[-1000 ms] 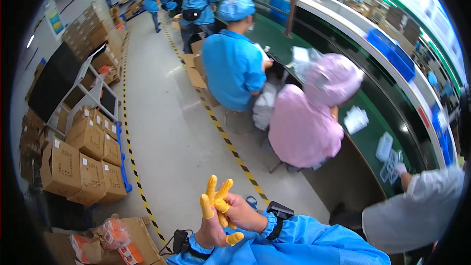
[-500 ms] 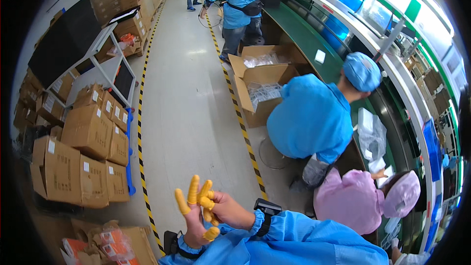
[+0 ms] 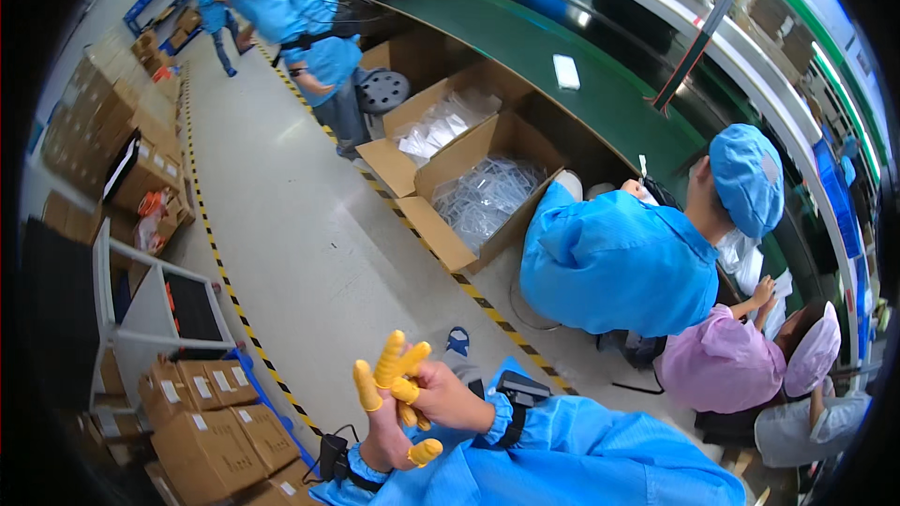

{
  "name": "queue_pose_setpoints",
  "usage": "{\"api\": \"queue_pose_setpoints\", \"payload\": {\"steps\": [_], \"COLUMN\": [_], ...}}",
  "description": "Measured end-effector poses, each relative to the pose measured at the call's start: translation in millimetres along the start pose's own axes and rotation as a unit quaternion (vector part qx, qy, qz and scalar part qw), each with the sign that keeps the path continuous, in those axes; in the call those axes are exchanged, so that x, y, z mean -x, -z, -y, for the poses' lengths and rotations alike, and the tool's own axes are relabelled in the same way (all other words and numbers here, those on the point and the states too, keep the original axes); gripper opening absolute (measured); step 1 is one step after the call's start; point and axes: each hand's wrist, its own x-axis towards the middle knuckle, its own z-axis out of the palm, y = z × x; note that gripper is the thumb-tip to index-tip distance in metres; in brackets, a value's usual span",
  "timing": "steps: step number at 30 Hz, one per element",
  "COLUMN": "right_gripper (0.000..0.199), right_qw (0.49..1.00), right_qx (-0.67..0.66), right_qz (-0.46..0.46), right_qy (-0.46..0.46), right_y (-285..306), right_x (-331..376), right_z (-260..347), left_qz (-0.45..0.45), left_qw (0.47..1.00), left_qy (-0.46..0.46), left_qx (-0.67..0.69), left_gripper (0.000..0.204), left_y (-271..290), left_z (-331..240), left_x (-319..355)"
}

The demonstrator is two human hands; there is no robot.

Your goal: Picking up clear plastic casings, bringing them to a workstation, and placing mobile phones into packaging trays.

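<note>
My left hand [image 3: 385,429] is raised at the bottom middle, its fingers stretched and spread. Yellow finger cots [image 3: 389,361] cover its thumb and several fingers. From the right, my right hand [image 3: 450,398] reaches across with its fingers closed against a covered finger of the left hand, pinching the cot there. Yellow cots also show on the right fingertips, partly overlapped by the left fingers. Both wrists come out of blue sleeves [image 3: 600,450], each with a dark strapped device [image 3: 521,389] at the cuff.
Two open cartons [image 3: 473,211] of clear plastic pieces stand beside a green conveyor belt [image 3: 487,19]. Co-workers in blue [image 3: 609,267] and pink [image 3: 727,361] sit along it; another person [image 3: 295,19] stands ahead. Stacked boxes [image 3: 211,445] and a grey rack [image 3: 155,309] line the aisle's left side.
My view has turned right and moved forward, bringing the cartons and belt closer. My hands stay together, the right still at the left's fingers. One of my shoes now shows.
</note>
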Motion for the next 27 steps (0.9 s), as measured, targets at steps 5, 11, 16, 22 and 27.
{"api": "queue_pose_setpoints", "payload": {"steps": [5, 11, 16, 22, 27], "right_gripper": [0.026, 0.024, 0.024, 0.017, 0.025], "right_qw": [0.996, 0.989, 0.965, 0.887, 0.903], "right_qx": [-0.091, -0.097, -0.109, -0.156, -0.118], "right_qz": [-0.010, -0.109, -0.235, -0.403, -0.400], "right_qy": [-0.017, 0.015, 0.046, 0.161, 0.102], "right_y": [8, 40, 69, 121, 211], "right_x": [-111, -239, -303, -340, -359], "right_z": [44, 79, 112, 125, 130], "left_qz": [-0.057, -0.046, 0.150, 0.261, 0.107], "left_qw": [0.998, 0.998, 0.983, 0.941, 0.956], "left_qy": [-0.006, 0.014, 0.084, 0.133, 0.227], "left_qx": [-0.003, 0.041, 0.060, 0.171, 0.151], "left_gripper": [0.136, 0.135, 0.131, 0.121, 0.072], "left_y": [77, 160, 211, 193, 174], "left_z": [37, 95, 143, 186, 252], "left_x": [-83, -189, -296, -385, -432]}}
